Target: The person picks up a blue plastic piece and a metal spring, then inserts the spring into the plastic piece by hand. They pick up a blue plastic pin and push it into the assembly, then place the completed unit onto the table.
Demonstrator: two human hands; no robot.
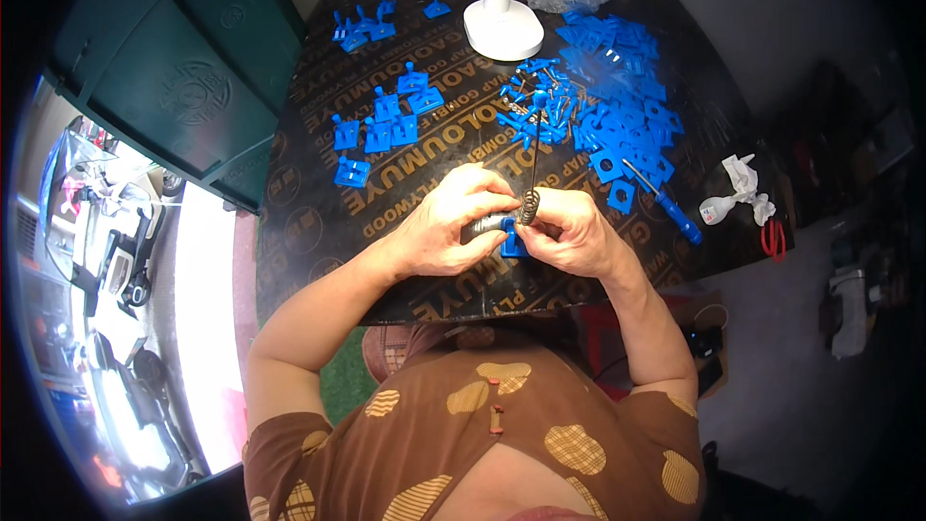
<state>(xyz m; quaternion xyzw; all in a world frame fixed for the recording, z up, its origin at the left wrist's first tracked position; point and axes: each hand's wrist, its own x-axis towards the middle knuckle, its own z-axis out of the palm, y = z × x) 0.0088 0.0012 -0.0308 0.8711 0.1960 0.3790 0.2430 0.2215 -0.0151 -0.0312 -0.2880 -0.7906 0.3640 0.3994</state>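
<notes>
Both my hands meet near the table's front edge. My left hand [451,224] has its fingers curled round a grey, shiny cylindrical thing [482,227]; most of it is hidden. A small blue plastic piece [512,244] sits between my hands, at the fingertips. My right hand [571,232] is closed, its thumb and forefinger pinching at the edge of that blue piece. Right against these fingers is a dark coil spring [530,207], with a thin straight rod [535,150] rising from it. Whether my right fingers also grip the spring is hard to make out.
Assembled blue pieces [386,116] stand in groups at the left. A heap of flat blue plates [617,87] and small blue parts with pins [545,101] lies far right, beyond a blue-handled screwdriver [677,217]. A white lamp base [503,29], crumpled white packaging [738,191] and red-handled tool [774,239] rest on the table.
</notes>
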